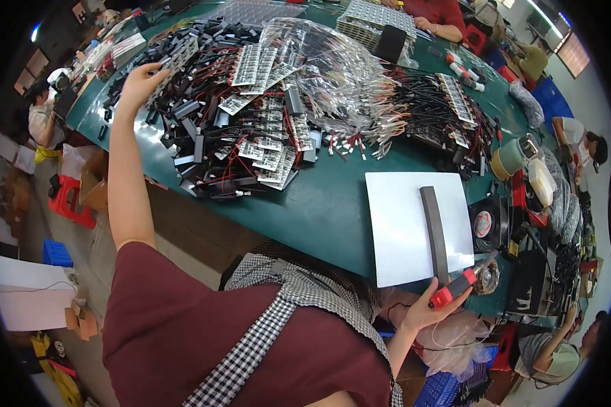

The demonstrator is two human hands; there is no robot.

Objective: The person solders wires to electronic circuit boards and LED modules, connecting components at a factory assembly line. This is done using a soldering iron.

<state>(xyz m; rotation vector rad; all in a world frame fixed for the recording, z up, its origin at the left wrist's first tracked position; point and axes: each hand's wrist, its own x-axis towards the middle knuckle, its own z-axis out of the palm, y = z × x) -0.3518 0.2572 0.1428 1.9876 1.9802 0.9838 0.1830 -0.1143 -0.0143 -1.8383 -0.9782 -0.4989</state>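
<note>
From where I sit, the left hand [141,85] has its fingers bent at a pale board strip [181,60] on the left side of the dark pile [198,146]; I cannot tell whether they pinch it or only touch. The right hand [429,306] is curled around a red-handled tool [455,288], near the white board [400,210] with its grey bar [433,224]. I judge this a strip pick-up, calling for a lift that snags nothing. Clutter swallows the left fingertips, and the bar's near end vanishes by the right hand
</note>
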